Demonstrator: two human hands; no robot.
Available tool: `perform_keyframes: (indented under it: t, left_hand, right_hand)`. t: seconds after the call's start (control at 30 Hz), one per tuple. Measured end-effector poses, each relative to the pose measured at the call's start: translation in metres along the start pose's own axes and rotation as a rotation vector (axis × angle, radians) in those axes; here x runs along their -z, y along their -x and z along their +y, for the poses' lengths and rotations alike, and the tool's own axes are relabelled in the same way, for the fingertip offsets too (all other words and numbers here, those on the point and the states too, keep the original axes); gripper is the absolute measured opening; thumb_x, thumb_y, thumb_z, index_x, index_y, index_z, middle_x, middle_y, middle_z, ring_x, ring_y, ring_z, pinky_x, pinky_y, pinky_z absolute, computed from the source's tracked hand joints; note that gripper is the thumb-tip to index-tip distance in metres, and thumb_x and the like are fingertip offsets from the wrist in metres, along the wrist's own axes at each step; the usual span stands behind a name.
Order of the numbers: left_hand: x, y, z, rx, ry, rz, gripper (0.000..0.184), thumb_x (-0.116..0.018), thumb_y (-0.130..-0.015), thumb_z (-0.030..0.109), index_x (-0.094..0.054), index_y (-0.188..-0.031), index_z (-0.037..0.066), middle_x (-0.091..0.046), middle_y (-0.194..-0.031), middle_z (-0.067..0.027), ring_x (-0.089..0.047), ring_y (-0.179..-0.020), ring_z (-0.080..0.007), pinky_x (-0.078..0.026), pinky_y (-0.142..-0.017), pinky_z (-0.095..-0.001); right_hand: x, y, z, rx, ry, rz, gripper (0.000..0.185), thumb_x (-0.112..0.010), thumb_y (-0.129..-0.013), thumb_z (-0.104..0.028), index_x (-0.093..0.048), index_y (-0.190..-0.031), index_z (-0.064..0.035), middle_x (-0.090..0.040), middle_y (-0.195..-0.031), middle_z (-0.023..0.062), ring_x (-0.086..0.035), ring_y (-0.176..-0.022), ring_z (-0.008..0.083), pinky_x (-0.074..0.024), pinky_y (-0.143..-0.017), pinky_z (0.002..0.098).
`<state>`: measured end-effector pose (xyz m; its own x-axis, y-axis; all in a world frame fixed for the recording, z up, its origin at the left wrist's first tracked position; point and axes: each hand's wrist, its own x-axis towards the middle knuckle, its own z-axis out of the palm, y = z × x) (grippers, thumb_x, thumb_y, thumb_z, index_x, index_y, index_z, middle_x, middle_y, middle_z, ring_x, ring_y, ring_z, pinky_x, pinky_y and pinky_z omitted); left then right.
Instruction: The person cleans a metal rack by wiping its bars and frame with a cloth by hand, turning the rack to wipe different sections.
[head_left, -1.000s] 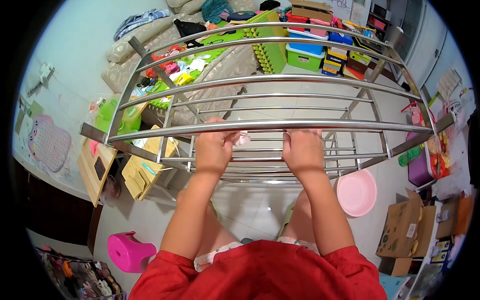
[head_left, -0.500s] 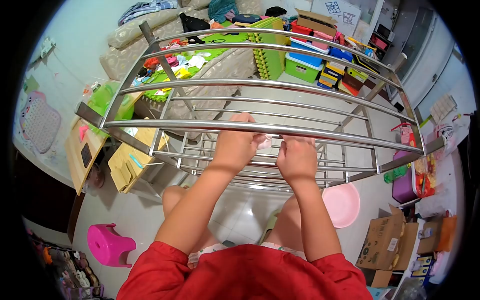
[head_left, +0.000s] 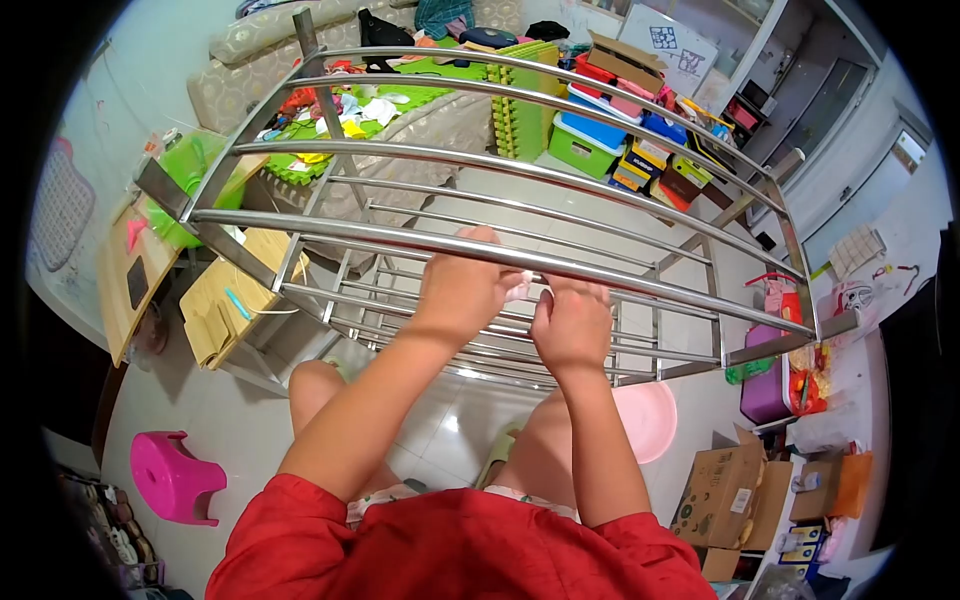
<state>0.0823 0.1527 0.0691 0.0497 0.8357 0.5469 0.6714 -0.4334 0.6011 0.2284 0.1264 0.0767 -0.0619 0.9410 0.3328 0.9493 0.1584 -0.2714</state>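
In the head view, a metal rack [head_left: 163, 190] spans the upper half, its long front bar [head_left: 680, 297] slanting from ten o'clock down toward three. Both hands work at the middle of that bar. The left hand [head_left: 460, 290] is curled narrow at the bar, knuckles showing above it, with a pale cloth [head_left: 519, 287] pinched at its thumb side. The cloth sits between the hands, just below the bar. At the cloth's four o'clock, the right hand [head_left: 573, 315] is bent up against the bar's underside; its fingertips are hidden, so I cannot tell whether they close on bar or cloth. From the view's centre, a pink basin [head_left: 645, 420] stands on the floor at four o'clock, a pink stool [head_left: 165, 475] at eight, and a green bin [head_left: 580, 150] at one.
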Motion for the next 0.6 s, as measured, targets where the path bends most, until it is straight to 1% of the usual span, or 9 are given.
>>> perform_keyframes:
  t: [0.13,0.17,0.2,0.23,0.27,0.37,0.47,0.53,0.6]
  left_hand:
    - [0.011,0.004,-0.012,-0.022,-0.034,0.071,0.027,-0.078,-0.068,0.01,-0.055,-0.08,0.003,-0.057,-0.077,-0.013,-0.057,-0.072,-0.0324,-0.046,-0.065,-0.0399]
    - [0.016,0.005,-0.01,-0.042,-0.026,0.045,0.024,-0.079,-0.069,0.013,-0.059,-0.078,0.003,-0.058,-0.078,-0.0113,-0.057,-0.072,-0.0316,-0.046,-0.065,-0.0391]
    - [0.021,0.006,-0.007,-0.061,-0.016,0.023,0.021,-0.079,-0.069,0.016,-0.063,-0.076,0.004,-0.058,-0.079,-0.0097,-0.057,-0.072,-0.0308,-0.047,-0.066,-0.0383]
    - [0.019,0.007,-0.011,-0.087,-0.016,0.028,0.017,-0.078,-0.07,0.016,-0.067,-0.078,0.006,-0.058,-0.078,-0.0087,-0.057,-0.072,-0.0302,-0.047,-0.066,-0.0381]
    - [0.017,0.007,-0.017,-0.109,-0.022,0.038,0.013,-0.077,-0.071,0.017,-0.071,-0.079,0.009,-0.058,-0.078,-0.0078,-0.058,-0.073,-0.0295,-0.047,-0.067,-0.038]
    - [0.016,0.008,-0.024,-0.171,-0.068,0.044,0.014,-0.075,-0.072,0.017,-0.074,-0.085,0.013,-0.059,-0.079,-0.007,-0.058,-0.074,-0.0285,-0.047,-0.068,-0.0384]
    - [0.013,0.008,-0.017,-0.15,-0.097,0.045,0.014,-0.075,-0.071,0.018,-0.073,-0.084,0.012,-0.059,-0.08,-0.007,-0.058,-0.077,-0.0282,-0.047,-0.07,-0.0388]
    - [0.009,0.005,-0.014,-0.143,-0.114,0.01,0.014,-0.075,-0.072,0.017,-0.073,-0.085,0.012,-0.059,-0.08,-0.0077,-0.058,-0.081,-0.0283,-0.047,-0.071,-0.0396]
    - [0.0,0.001,-0.012,-0.184,-0.085,-0.002,0.014,-0.074,-0.073,0.016,-0.073,-0.086,0.012,-0.058,-0.08,-0.0084,-0.057,-0.084,-0.029,-0.047,-0.073,-0.0405]
  right_hand:
    - [0.002,0.002,-0.001,0.028,0.004,-0.01,0.028,-0.059,-0.081,-0.014,-0.065,-0.107,-0.0081,-0.066,-0.102,0.0144,-0.057,-0.101,0.0342,-0.0419,-0.095,0.0435]
    - [0.0,0.002,0.002,0.014,0.007,-0.006,0.028,-0.059,-0.081,-0.014,-0.065,-0.107,-0.0081,-0.066,-0.102,0.0144,-0.057,-0.101,0.0342,-0.0419,-0.095,0.0435]
    - [-0.006,0.002,0.007,0.087,0.004,0.055,0.029,-0.058,-0.081,-0.014,-0.064,-0.108,-0.0075,-0.065,-0.103,0.0144,-0.057,-0.102,0.0341,-0.0412,-0.096,0.0437]
    - [-0.008,0.002,0.01,0.169,0.002,0.116,0.03,-0.058,-0.081,-0.014,-0.063,-0.109,-0.0069,-0.064,-0.105,0.0143,-0.056,-0.102,0.034,-0.0405,-0.096,0.0438]
    - [-0.007,0.002,0.011,0.173,0.002,0.122,0.03,-0.058,-0.081,-0.014,-0.063,-0.109,-0.0069,-0.064,-0.105,0.0143,-0.056,-0.102,0.034,-0.0405,-0.096,0.0438]
    - [-0.006,0.004,0.008,0.199,0.013,0.091,0.032,-0.057,-0.081,-0.014,-0.06,-0.111,-0.005,-0.062,-0.107,0.0151,-0.055,-0.105,0.0344,-0.0388,-0.098,0.0446]
    - [-0.007,0.003,0.01,0.209,0.022,0.053,0.033,-0.057,-0.081,-0.014,-0.058,-0.112,-0.0031,-0.061,-0.109,0.0165,-0.053,-0.106,0.0354,-0.0383,-0.098,0.0447]
    - [-0.011,0.003,0.011,0.241,0.013,0.142,0.034,-0.056,-0.081,-0.014,-0.057,-0.112,-0.0019,-0.061,-0.109,0.0173,-0.053,-0.107,0.0354,-0.0384,-0.098,0.0448]
    - [-0.015,0.001,0.014,0.253,0.015,0.149,0.034,-0.055,-0.081,-0.014,-0.057,-0.113,-0.0018,-0.061,-0.11,0.0177,-0.053,-0.107,0.0357,-0.0384,-0.098,0.0447]
